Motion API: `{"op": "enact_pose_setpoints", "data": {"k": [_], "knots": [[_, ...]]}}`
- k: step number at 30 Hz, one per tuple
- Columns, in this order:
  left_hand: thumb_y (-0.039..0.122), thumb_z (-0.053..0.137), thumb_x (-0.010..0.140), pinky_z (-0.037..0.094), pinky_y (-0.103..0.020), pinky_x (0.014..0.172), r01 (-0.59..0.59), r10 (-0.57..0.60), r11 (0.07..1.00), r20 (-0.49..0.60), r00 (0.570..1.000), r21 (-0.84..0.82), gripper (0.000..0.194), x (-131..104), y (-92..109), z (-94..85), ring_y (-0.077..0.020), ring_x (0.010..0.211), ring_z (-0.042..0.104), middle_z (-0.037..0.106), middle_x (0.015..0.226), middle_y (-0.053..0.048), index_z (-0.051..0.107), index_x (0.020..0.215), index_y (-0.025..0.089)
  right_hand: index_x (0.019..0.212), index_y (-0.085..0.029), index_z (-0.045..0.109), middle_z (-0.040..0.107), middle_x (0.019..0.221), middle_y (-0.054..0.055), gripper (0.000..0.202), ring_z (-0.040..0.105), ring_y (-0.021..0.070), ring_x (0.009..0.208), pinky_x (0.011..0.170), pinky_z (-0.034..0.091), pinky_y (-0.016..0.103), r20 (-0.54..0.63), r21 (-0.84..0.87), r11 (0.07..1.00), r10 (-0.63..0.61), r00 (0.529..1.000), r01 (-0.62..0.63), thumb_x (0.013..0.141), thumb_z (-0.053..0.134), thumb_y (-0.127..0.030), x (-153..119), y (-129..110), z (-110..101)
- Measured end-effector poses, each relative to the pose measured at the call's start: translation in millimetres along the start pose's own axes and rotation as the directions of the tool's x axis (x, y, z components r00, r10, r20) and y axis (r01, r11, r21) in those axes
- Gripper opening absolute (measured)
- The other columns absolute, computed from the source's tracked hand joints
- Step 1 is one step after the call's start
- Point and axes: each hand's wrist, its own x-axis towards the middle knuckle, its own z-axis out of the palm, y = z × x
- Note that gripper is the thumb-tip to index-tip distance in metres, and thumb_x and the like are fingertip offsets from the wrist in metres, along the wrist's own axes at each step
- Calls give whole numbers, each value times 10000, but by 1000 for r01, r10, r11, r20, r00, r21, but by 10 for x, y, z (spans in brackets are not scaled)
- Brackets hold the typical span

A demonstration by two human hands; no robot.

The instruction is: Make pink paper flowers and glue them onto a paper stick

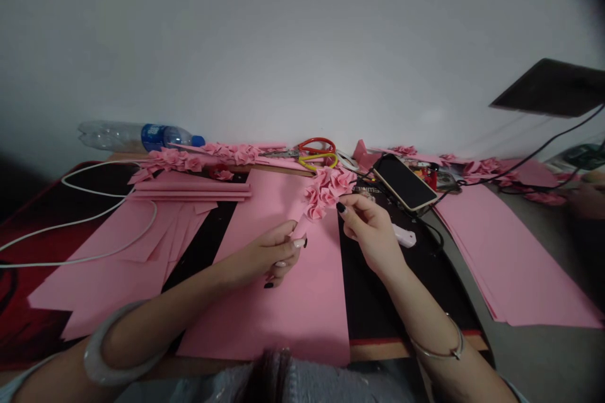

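Slanting lengthwise, the pink flower spray points forward-right.

The flower bunch is between the left fingers and the right fingers, above a paper sheet on the tabletop. To the left of the left fingers there are loose sheets, and at their far end lie the paper rolls. Behind these rolls are other flower bunches, and farther left, the bottle. Straight behind the fingers are the scissors, near the wall. The phone lies right of the right fingers; farther right lies a paper stack.
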Motion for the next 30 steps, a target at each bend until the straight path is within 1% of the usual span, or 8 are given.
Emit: {"op": "enact_pose_setpoints", "data": {"k": [5,11,15,17,19,22,25,30], "knots": [[356,489,944,279,-118,342,-7,7,1000,-16,1000,-5,230,2,16,6,-21,391,221,350,566,110,362,820,210,705,-191,643,500,701,-29,161,387,72,539,464,300,203,-32,251,968,19,999,-10,767,739,-305,11,-28,5],[406,557,891,269,-121,335,-32,30,999,-49,998,-34,324,18,21,-6,-23,383,209,347,536,124,315,780,223,692,-213,661,653,1091,4,125,594,136,942,740,494,230,-76,554,833,52,996,-1,703,781,-244,56,-83,-41],[423,579,870,269,-120,333,-28,25,999,-65,998,-43,347,24,5,-15,-21,379,200,348,530,128,309,778,226,717,-224,657,712,1005,-7,123,591,167,1126,911,503,289,-31,691,720,118,993,-63,703,777,-249,93,-87,-92],[421,577,870,273,-121,332,-26,23,999,-71,997,-45,347,23,3,-15,-20,377,204,351,531,128,306,775,226,714,-215,641,699,820,-29,128,634,152,1049,960,499,307,-20,738,670,139,990,-79,712,770,-223,102,-86,-113],[415,575,871,278,-122,333,-32,28,998,-79,996,-48,352,22,6,-16,-19,378,209,357,535,126,296,767,227,721,-209,624,601,633,-69,129,663,107,814,940,522,297,-3,778,621,160,987,-98,730,751,-185,100,-101,-133],[404,572,872,290,-126,343,-48,44,998,-99,994,-41,347,26,6,-23,-19,385,216,360,541,123,294,766,225,749,-195,613,437,534,-105,113,442,38,448,615,550,167,63,807,571,173,983,-152,750,714,-144,76,-155,-164],[397,555,883,289,-129,348,-69,66,997,-122,990,-23,320,37,-18,-43,-21,388,218,357,541,123,307,780,223,738,-175,612,351,522,-103,105,221,38,390,329,305,125,138,738,635,190,972,-229,743,717,-178,41,-194,-164],[410,502,915,285,-129,358,-89,98,994,-144,985,71,305,56,-79,-67,-23,392,234,337,549,122,299,782,225,758,-161,643,290,517,-94,159,185,49,437,380,178,170,70,341,910,223,972,-233,799,698,-305,-19,-109,-42]]}}
